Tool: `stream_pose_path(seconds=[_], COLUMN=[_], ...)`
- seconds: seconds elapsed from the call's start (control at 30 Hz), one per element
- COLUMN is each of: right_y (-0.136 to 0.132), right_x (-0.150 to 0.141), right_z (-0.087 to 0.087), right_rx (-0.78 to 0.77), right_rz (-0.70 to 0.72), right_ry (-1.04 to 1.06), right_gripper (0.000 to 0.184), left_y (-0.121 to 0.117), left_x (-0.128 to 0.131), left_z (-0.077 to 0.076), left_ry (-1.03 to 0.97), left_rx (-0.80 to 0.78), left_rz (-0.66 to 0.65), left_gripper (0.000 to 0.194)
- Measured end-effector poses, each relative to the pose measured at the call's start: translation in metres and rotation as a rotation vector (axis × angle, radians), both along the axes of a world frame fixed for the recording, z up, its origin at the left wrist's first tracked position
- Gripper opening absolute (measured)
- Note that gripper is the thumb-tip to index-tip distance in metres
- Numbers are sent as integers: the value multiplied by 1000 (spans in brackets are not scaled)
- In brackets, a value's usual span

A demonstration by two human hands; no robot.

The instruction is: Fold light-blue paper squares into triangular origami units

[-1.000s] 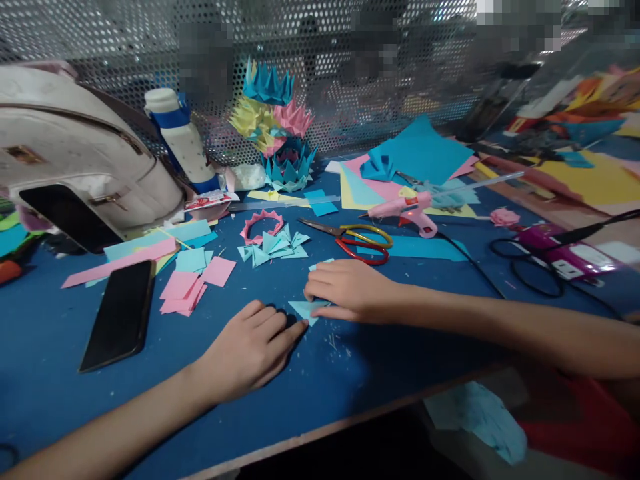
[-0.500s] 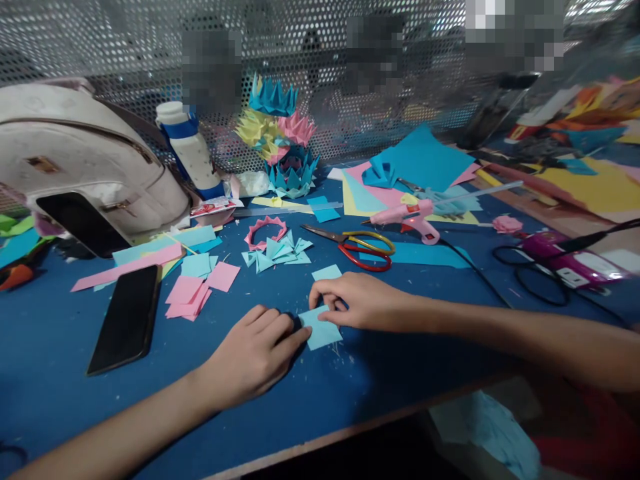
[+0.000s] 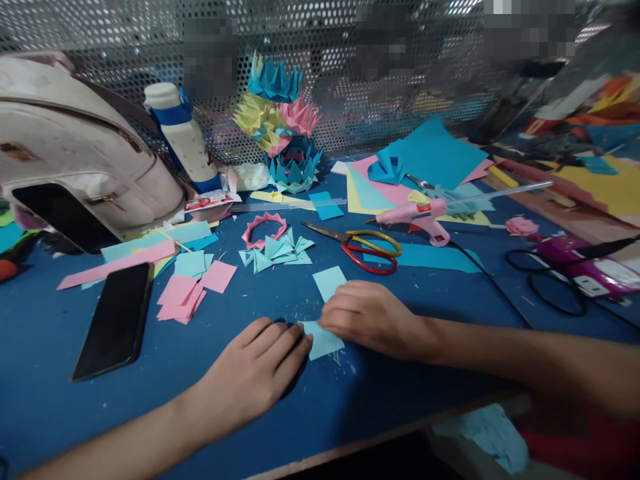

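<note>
A small light blue paper [image 3: 324,343] lies on the blue table between my hands, its far edge apparently folded over. My left hand [image 3: 265,367] rests at its left edge, fingers together and the tips pressed on the paper. Curled fingers of my right hand [image 3: 373,317] pinch the far edge and cover the upper right part. Just beyond, a loose light blue square [image 3: 329,283] lies partly behind the right hand. Folded light blue pieces [image 3: 277,251] sit farther off beside a pink zigzag paper ring [image 3: 265,230].
Scissors [image 3: 357,245] and a pink glue gun [image 3: 417,217] with a cord lie beyond my right hand. To the left are pink squares [image 3: 180,298], a phone [image 3: 115,320], a bottle [image 3: 183,140] and a backpack [image 3: 75,133]. A folded-paper stack [image 3: 285,127] stands behind.
My right hand's fingers have come down towards me onto the paper, whose far edge now looks turned over. The loose square behind shows more. The view has shifted slightly.
</note>
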State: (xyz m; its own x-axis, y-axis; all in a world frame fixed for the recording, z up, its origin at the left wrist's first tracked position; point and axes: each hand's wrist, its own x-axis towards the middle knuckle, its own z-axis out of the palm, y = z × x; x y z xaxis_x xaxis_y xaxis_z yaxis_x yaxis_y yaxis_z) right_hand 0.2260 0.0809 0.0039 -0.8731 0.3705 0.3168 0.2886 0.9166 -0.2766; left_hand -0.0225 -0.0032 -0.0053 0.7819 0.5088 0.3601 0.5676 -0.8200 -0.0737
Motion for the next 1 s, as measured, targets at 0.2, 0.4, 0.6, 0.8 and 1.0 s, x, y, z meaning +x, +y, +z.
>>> stream_pose_path(seconds=[0.2, 0.4, 0.6, 0.8, 1.0], right_y=[5, 10, 10, 10, 10], right_x=[7, 6, 5, 5, 4], right_z=[-4, -3, -6, -1, 2], right_rx=[306, 283, 277, 253, 292], right_rz=[171, 229, 207, 228, 245], right_ry=[50, 71, 74, 110, 149], right_gripper=[25, 25, 23, 27, 26], left_y=[0, -1, -3, -4, -4], left_x=[0, -2, -5, -5, -4], left_z=[1, 0, -2, -2, -1], left_ry=[-15, -20, -15, -10, -16], left_rx=[-32, -70, -65, -78, -80], left_rz=[43, 53, 70, 66, 68], left_gripper=[33, 33, 32, 34, 34])
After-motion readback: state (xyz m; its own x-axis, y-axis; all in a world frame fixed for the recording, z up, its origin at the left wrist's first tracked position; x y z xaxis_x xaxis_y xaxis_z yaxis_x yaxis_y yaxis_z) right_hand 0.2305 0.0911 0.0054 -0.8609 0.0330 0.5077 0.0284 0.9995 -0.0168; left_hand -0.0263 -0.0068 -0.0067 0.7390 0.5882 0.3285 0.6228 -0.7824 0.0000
